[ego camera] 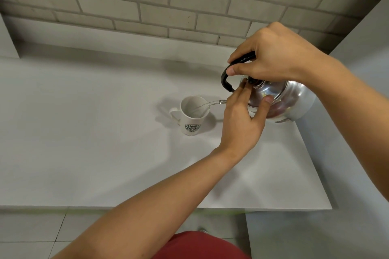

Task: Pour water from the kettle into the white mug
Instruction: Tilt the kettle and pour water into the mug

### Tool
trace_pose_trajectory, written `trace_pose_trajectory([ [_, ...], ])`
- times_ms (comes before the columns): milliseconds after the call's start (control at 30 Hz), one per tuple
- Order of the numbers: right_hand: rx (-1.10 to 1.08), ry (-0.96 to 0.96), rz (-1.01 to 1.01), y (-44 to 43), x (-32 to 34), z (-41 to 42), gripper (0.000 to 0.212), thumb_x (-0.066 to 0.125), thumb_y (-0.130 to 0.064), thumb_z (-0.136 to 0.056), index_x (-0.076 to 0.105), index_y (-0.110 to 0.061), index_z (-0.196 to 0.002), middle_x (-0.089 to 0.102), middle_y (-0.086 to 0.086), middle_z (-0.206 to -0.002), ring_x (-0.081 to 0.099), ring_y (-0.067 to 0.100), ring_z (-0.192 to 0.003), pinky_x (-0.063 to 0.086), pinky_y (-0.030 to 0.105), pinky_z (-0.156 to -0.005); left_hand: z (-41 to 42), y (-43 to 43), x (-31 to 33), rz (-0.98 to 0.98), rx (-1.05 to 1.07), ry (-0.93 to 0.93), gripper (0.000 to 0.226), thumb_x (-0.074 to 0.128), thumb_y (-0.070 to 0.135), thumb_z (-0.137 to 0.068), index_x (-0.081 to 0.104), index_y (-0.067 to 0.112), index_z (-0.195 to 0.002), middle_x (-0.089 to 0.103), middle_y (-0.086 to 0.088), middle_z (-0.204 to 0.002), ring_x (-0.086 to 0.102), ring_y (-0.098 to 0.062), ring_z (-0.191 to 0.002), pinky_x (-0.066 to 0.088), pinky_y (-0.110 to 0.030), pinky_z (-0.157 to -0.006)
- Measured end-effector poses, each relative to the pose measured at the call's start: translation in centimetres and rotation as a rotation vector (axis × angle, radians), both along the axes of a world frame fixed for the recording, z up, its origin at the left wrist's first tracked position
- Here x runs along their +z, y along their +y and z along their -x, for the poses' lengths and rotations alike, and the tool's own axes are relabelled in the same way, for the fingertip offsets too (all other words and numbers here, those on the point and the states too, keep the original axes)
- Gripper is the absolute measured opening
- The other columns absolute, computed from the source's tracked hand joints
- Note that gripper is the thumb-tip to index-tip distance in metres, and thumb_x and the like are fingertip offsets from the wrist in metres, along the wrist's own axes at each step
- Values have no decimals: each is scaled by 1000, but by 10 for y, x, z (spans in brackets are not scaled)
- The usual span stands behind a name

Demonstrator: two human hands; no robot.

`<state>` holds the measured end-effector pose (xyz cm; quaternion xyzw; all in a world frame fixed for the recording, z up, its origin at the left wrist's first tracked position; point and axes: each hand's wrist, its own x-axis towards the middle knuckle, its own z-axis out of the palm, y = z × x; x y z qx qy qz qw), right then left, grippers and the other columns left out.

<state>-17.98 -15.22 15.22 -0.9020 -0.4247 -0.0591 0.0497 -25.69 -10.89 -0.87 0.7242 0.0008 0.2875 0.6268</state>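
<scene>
Head view, starting closest in: a bit of red clothing [200,246] shows at the bottom edge, above pale floor tiles [31,227], and two bare forearms reach out over the white counter [84,153]. The left hand [242,118] lies against the near side of the steel kettle [290,101], fingers spread and loosely curved, thumb tip on the shiny lid [265,90] and fingertips up by the lid knob. It looks to be steadying the lid rather than carrying any weight. Just beyond it, the right hand [273,57] is wrapped tight round the black handle [229,73], fingers closed over the top and thumb pressed underneath, holding the kettle tipped toward the left.

A thin clear stream of water [210,104] arcs from the spout, which the left hand hides, over to the white mug [193,115]. The mug stands upright on the counter just left of the kettle, its handle pointing away from it. The stream lands close to the near rim, not the middle.

To do this well, I'd say keep the tilt gentle and steady, shift the spout slightly so the water falls centrally, keep the lid pinned, and level off before the mug fills. How full it is I can't tell from here.

Farthest back runs the grey brick wall [168,2].
</scene>
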Motion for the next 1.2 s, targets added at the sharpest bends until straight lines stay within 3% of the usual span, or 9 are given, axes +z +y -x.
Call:
trace_pose_trajectory([
  [133, 7, -8, 6, 2, 1, -1, 30, 75, -47, -90, 83, -25, -109, 82, -6, -105, 73, 18, -97, 57, 39, -83, -2, 0, 0, 5, 11, -2, 43, 64, 30, -102, 59, 14, -141, 68, 4, -131, 51, 18, -108, 35, -1, -93],
  [300, 7, 0, 5, 3, 1, -4, 30, 76, -47, -89, 83, -25, -109, 82, -6, -105, 72, 16, -97, 55, 36, -83, -2, 1, 1, 7, 6, 14, 41, 64, 30, -102, 60, 14, -140, 68, 3, -129, 54, 11, -108, 37, -2, -94],
  [467, 6, 9, 5, 5, 1, -7, 30, 76, -47, -89, 83, -25, -109, 81, -6, -105, 70, 14, -96, 47, 28, -78, -2, 3, 5, 13, -10, 11, 46, 64, 28, -102, 57, 12, -145, 66, 1, -136, 60, -11, -122, 40, -8, -99],
  [567, 14, 2, 19, 8, 1, -6, 31, 76, -47, -89, 83, -24, -110, 81, -6, -106, 72, 16, -98, 52, 31, -81, -3, 4, 6, 21, -14, 13, 45, 64, 27, -102, 58, 12, -145, 67, 0, -134, 61, -15, -121, 46, -19, -100],
  [667, 16, -2, 34, 11, 2, -6, 32, 76, -48, -89, 83, -24, -110, 81, -6, -105, 72, 18, -99, 56, 37, -85, -3, 6, 5, 24, -6, 25, 45, 64, 28, -103, 58, 12, -144, 68, 0, -133, 61, -15, -120, 47, -23, -101],
  [800, 10, 2, 34, 14, 1, -8, 30, 77, -48, -88, 83, -26, -107, 81, -8, -100, 72, 17, -93, 55, 35, -80, -5, 8, 5, 29, -3, 25, 43, 63, 30, -103, 59, 13, -142, 68, 1, -133, 62, -14, -119, 48, -23, -100],
  [1033, 6, 9, 47, 18, 1, -11, 30, 76, -51, -87, 83, -29, -106, 82, -9, -97, 72, 17, -92, 58, 39, -82, -7, 10, 5, 30, 3, 3, 43, 63, 31, -103, 59, 14, -142, 68, 4, -132, 61, -9, -118, 40, -7, -95],
  [1200, 12, 11, 42, 19, 0, -12, 30, 76, -51, -87, 83, -29, -106, 81, -10, -97, 72, 16, -90, 56, 35, -80, -8, 10, 4, 36, 0, 1, 42, 63, 29, -103, 60, 13, -141, 68, 3, -133, 62, -11, -120, 45, -14, -98],
])
